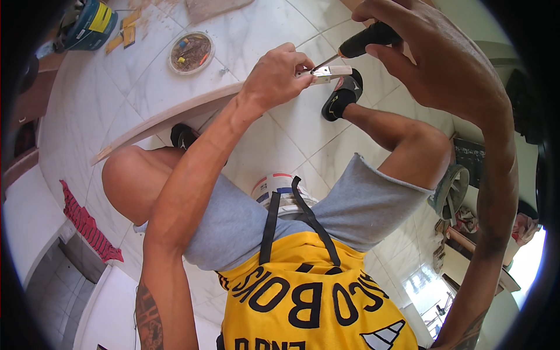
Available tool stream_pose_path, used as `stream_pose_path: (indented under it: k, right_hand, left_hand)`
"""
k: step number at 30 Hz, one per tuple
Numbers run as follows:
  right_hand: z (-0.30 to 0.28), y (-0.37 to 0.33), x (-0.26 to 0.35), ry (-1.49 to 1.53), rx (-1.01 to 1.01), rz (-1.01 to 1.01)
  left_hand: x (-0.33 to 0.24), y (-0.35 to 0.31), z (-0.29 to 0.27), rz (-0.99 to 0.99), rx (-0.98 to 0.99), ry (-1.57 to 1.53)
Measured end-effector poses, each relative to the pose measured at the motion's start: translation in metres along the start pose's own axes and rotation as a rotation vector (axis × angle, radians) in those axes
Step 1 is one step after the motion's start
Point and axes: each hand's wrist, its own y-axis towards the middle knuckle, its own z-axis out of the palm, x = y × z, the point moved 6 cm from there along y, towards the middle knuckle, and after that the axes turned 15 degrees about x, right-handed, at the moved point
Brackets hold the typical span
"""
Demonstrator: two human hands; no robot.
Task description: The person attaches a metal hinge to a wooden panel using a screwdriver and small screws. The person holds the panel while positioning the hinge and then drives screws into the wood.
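The left hand [274,76] pinches a small metal bracket [331,71] against the end of a long wooden board [169,116], which runs from the left knee toward the upper centre of the view. The right hand [431,52] is closed around the black handle of a screwdriver [364,41], whose tip meets the bracket. For a clean result, keep the shaft in line with the screw, press firmly along its axis, and hold the bracket flush so it cannot rotate; the screw itself is too small to make out. The left fingertips lie just beside the tip, so a slip could strike them. On the tiled floor [291,140], a round tray [191,52] of small parts sits well apart, a blue power tool [90,26] lies at upper left, and a sandal [343,94] rests directly below the bracket.
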Motion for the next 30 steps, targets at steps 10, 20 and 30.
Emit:
stream_pose_path:
  k: [10, 20, 30]
  right_hand:
    - [-0.009, 0.0, -0.015, 0.052, 0.735, -0.323]
    - [0.029, 0.004, -0.048, -0.041, -0.137, -0.309]
    - [0.029, 0.001, -0.039, -0.026, -0.201, -0.283]
  left_hand:
    - [-0.01, 0.004, 0.008, -0.021, 0.012, -0.036]
    - [-0.01, 0.0, 0.007, 0.007, -0.016, -0.001]
    - [-0.008, -0.001, 0.006, -0.008, -0.016, -0.004]
